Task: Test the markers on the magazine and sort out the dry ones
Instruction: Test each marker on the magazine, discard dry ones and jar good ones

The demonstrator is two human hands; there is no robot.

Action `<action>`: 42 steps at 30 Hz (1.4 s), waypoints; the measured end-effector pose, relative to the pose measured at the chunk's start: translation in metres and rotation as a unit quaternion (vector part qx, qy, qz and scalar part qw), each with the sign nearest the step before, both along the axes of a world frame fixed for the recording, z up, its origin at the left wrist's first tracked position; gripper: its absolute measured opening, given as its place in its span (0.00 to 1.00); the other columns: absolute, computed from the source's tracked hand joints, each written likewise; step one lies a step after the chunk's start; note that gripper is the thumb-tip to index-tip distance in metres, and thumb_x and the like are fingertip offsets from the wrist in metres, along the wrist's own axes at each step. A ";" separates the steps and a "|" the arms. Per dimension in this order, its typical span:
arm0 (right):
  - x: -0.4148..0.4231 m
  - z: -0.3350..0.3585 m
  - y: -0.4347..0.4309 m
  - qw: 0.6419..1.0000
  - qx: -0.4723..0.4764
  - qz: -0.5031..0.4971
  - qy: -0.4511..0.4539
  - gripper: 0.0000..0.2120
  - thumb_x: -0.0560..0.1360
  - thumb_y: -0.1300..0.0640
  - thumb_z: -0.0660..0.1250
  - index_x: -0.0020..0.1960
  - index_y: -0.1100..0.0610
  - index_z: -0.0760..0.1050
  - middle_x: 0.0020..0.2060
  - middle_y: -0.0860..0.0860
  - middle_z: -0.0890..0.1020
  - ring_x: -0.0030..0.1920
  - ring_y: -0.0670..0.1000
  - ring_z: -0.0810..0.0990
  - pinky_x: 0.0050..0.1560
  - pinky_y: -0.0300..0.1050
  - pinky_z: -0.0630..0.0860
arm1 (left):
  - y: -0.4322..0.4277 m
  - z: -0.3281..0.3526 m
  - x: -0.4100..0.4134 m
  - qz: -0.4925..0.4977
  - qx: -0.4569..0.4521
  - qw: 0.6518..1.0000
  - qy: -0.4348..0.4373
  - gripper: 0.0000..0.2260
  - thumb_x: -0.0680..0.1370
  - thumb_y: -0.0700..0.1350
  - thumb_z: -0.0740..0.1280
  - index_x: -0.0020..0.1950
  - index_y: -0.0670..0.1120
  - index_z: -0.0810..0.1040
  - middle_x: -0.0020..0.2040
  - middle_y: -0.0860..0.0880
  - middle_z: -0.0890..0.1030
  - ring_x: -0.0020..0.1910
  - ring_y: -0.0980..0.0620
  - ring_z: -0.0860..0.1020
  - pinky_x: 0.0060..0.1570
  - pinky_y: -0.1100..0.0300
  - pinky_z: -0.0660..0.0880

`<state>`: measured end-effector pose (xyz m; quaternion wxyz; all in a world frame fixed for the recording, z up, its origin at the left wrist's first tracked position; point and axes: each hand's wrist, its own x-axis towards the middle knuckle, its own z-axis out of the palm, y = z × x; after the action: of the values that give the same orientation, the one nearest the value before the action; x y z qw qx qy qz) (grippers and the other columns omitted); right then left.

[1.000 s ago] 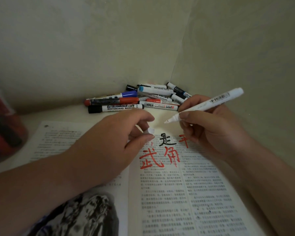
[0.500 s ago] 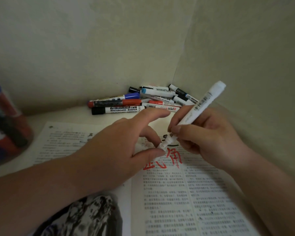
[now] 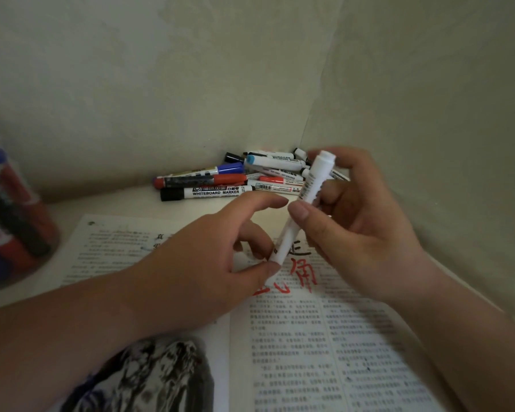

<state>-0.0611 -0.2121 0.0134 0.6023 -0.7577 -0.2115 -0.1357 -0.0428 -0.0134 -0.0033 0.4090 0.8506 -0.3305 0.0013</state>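
Observation:
A white marker (image 3: pixel 313 182) stands steeply tilted over the open magazine (image 3: pixel 304 352), its butt end up and to the right. My right hand (image 3: pixel 363 236) grips its barrel with thumb and fingers. My left hand (image 3: pixel 197 263) pinches the marker's lower end, where the white cap sits over the tip, between thumb and middle finger; the index finger sticks out straight. Red and black test strokes (image 3: pixel 302 275) show on the right page, partly hidden by my hands. A pile of several capped markers (image 3: pixel 214 182) lies in the wall corner beyond the magazine.
A blurred round container (image 3: pixel 9 221) with red, blue and black markers stands at the left edge. Walls close the table off at the back and right. The magazine's left page carries a dark picture (image 3: pixel 149 379) near me.
My left hand brought the small white cap to the marker's tip and now pinches it there. My right hand swung the marker from nearly level to steeply upright.

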 end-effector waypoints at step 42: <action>0.017 0.108 0.093 0.975 0.160 -0.090 -0.128 0.11 0.81 0.66 0.63 0.60 0.55 0.77 0.40 0.60 0.84 0.35 0.52 0.81 0.38 0.44 0.79 | 0.026 0.013 0.026 0.270 -0.394 0.869 0.126 0.16 0.83 0.33 0.51 0.53 0.49 0.75 0.40 0.45 0.82 0.22 0.49 0.73 0.22 0.59 0.67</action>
<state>-0.0443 -0.1196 0.1212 0.6685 -0.6440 -0.1932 -0.3178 -0.0170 0.0122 0.0098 0.7319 0.6680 -0.0053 0.1346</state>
